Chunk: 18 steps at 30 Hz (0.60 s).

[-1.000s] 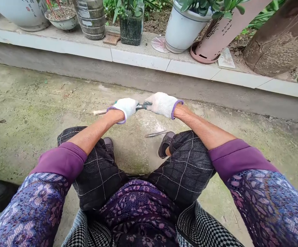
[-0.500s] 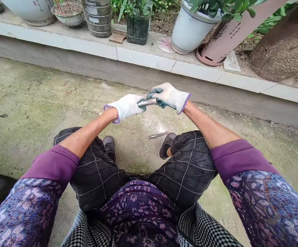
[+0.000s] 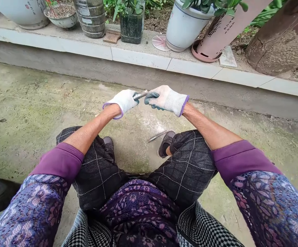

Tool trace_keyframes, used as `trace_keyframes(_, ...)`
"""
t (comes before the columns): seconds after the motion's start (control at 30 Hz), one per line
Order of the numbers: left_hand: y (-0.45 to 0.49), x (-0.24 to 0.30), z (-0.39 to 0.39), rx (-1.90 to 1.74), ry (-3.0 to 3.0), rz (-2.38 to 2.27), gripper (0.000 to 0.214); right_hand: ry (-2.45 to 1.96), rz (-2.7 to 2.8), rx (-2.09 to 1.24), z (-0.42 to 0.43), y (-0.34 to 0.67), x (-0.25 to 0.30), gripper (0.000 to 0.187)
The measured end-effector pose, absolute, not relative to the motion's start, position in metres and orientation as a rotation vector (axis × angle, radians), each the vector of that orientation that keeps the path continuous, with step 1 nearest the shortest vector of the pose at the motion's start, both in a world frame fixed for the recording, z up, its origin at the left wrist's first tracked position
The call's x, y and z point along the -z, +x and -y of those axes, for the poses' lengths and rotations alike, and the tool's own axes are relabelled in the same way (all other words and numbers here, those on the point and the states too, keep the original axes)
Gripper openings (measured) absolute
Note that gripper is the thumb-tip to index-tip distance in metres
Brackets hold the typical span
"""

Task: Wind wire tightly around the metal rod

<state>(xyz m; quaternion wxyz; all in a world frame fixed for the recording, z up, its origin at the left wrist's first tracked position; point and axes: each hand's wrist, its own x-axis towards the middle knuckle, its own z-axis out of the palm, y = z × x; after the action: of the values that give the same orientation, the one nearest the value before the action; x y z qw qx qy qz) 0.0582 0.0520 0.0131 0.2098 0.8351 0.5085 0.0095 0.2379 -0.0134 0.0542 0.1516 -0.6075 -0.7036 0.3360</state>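
My left hand, in a white glove with dark green on the fingers, is closed round a short metal rod. The rod has a shiny ridged section near the fingers, and its greyish end points up to the right. Close to that end is my right hand, gloved the same way, its fingers curled and pressed together. What the right fingers hold, if anything, is hidden. On the concrete below lies a second thin metal rod, beside my right shoe.
A low tiled ledge runs across the front. On it stand a white plant pot, a pink pot, a dark square container and a ribbed plastic container. At the lower left is a black tyre.
My left hand has moved slightly left and up and tilted the rod's end upward. My right hand now sits apart from the ridged section, with its fingers more closed.
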Motion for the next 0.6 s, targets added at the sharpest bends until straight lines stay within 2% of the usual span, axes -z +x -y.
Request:
trace_keyframes(0.17, 0.057, -0.012, -0.04, 0.273, 2.491, -1.365, 0.034, -1.705, 2.131, -0.862, 0.005, 0.243, -0.051, 0.021)
trace_keyframes(0.27, 0.057, -0.019, -0.03, 0.318, 2.529, -1.288, 0.034, -1.743, 2.077, -0.859, -0.002, 0.245, -0.044, 0.022)
trace_keyframes(0.6, 0.052, -0.027, -0.028, -0.177, 2.209, -1.119, 0.024, -1.727, 1.78, -1.071, -0.007, 0.241, -0.048, 0.012)
